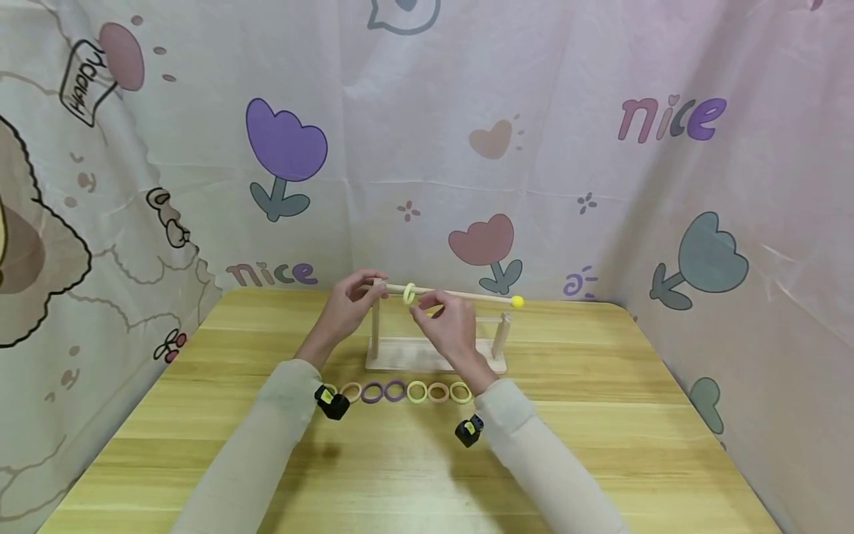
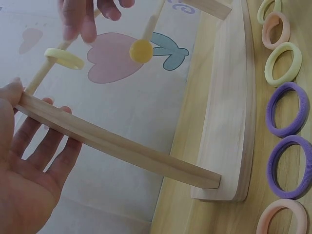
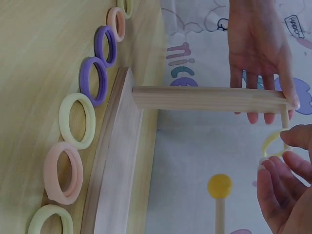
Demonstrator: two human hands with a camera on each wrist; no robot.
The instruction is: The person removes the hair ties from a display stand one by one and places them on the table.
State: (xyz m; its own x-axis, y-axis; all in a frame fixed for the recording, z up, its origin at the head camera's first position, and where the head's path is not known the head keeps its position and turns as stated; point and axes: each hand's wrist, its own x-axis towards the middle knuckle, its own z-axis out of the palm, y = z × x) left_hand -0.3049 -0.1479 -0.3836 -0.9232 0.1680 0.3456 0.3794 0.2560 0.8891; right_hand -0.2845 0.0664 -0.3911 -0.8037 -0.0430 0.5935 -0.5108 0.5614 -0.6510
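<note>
My left hand (image 1: pixel 348 304) grips the top of the left post (image 2: pixel 122 141) of a wooden rack, thumb over the end and fingers behind it. From that post a wooden rod (image 1: pixel 460 295) runs right to a yellow ball (image 1: pixel 517 302). A pale yellow hair tie (image 2: pixel 64 58) hangs around this rod near the post. My right hand (image 1: pixel 452 326) is beside it, thumb and fingers parted, fingertips right at the tie's edge. In the left wrist view, a small gap shows between these fingers and the tie.
A lower rod from the right post (image 1: pixel 502 337) ends in another yellow ball (image 3: pixel 219 185). Before the rack's base (image 1: pixel 407 356) lies a row of hair ties: yellow, peach and purple (image 1: pixel 395 391). A patterned cloth (image 1: pixel 400 148) hangs behind the wooden table (image 1: pixel 220 415).
</note>
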